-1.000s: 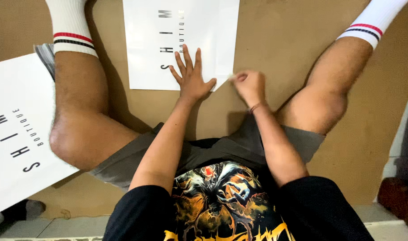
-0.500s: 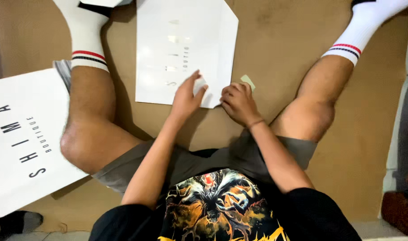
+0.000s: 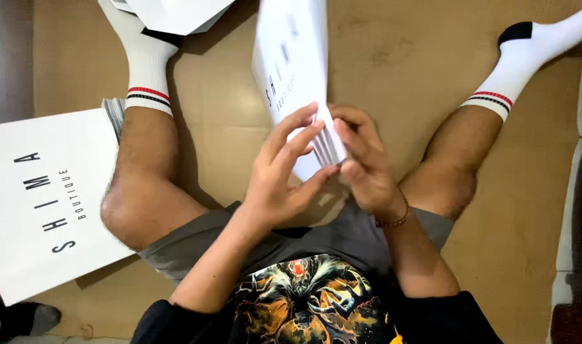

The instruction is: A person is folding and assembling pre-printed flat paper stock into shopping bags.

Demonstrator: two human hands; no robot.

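Left hand [image 3: 278, 181] and right hand [image 3: 364, 165] both clamped on near end of white folded paper bag [image 3: 291, 70], lifted between legs; bag stack [image 3: 42, 197] far left on floor.

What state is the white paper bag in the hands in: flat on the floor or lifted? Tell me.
Lifted: the white paper bag stands tilted above the brown cardboard floor, its folded bottom edge pinched between the left hand and right hand.
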